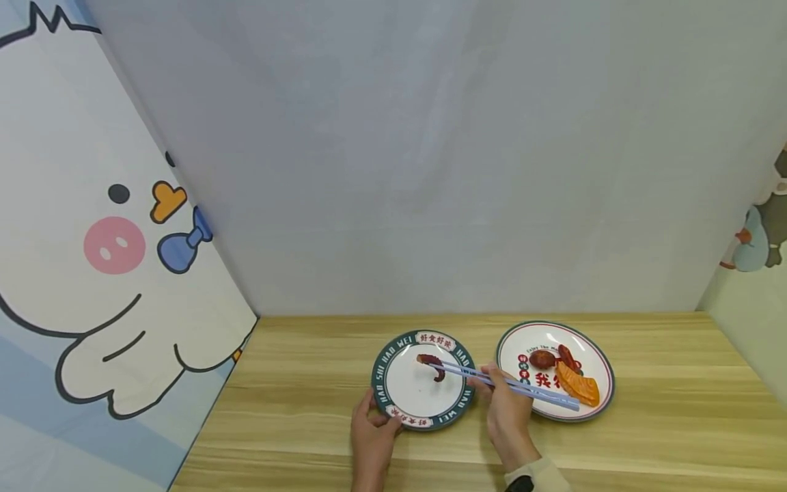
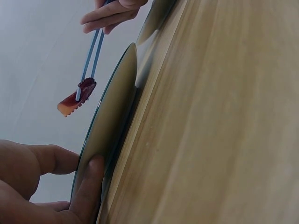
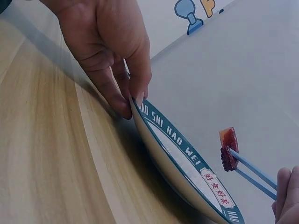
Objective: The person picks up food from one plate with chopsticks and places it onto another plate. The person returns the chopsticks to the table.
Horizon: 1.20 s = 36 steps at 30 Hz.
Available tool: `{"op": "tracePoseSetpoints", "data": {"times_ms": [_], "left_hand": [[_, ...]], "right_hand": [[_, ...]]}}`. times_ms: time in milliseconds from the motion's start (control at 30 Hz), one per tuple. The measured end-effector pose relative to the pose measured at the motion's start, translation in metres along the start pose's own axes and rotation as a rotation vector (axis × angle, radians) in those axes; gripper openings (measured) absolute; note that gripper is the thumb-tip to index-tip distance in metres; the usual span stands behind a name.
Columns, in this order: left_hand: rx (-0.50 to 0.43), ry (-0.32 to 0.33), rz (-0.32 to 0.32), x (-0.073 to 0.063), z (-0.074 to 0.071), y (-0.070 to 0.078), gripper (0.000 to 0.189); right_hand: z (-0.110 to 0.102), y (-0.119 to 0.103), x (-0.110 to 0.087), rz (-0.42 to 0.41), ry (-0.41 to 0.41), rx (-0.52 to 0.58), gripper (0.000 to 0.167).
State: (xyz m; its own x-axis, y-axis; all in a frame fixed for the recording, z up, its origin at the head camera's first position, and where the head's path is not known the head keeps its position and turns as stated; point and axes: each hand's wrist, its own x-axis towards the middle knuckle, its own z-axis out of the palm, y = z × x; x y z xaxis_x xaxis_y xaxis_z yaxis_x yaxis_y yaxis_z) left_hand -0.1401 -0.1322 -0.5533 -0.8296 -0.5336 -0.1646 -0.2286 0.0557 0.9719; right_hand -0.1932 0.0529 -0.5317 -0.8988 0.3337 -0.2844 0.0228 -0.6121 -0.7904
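In the head view my left hand (image 1: 371,437) grips the near left rim of a green-rimmed plate (image 1: 407,391), thumb on the upper side and fingers beneath. Whether the plate's base touches the table cannot be told. My right hand (image 1: 509,420) holds a pair of light blue chopsticks (image 1: 556,398), pointing left over this plate. Their tips pinch a dark red, curled octopus tentacle (image 1: 432,359) with an orange end. Both wrist views show the tentacle (image 2: 85,91) held up, apart from the plate (image 3: 168,142).
Right of it, a white plate (image 1: 587,355) with a thin dark and red rim bears an orange salmon-like slice (image 1: 578,385), a brown round piece (image 1: 542,359) and a reddish elongated piece (image 1: 567,357). Behind the wooden table (image 1: 295,383) hangs a grey-white cloth (image 1: 430,171).
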Motion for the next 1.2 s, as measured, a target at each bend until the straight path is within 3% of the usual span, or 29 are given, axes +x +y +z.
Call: {"op": "tracePoseSetpoints", "data": {"times_ms": [333, 633, 867, 1200], "left_hand": [[0.02, 0.004, -0.018, -0.001, -0.001, 0.002, 0.081], [0.012, -0.001, -0.008, -0.001, -0.002, 0.001, 0.081], [0.02, 0.012, 0.004, -0.001, -0.001, 0.0, 0.081], [0.0, 0.002, 0.015, -0.001, 0.0, 0.001, 0.081]], "right_hand": [[-0.003, -0.007, -0.002, 0.028, -0.003, 0.048, 0.032], [-0.004, -0.011, -0.002, 0.041, 0.006, 0.119, 0.034], [-0.006, -0.013, 0.0, 0.022, 0.021, 0.185, 0.026], [-0.009, -0.02, 0.0, 0.042, 0.0, 0.257, 0.031]]}}
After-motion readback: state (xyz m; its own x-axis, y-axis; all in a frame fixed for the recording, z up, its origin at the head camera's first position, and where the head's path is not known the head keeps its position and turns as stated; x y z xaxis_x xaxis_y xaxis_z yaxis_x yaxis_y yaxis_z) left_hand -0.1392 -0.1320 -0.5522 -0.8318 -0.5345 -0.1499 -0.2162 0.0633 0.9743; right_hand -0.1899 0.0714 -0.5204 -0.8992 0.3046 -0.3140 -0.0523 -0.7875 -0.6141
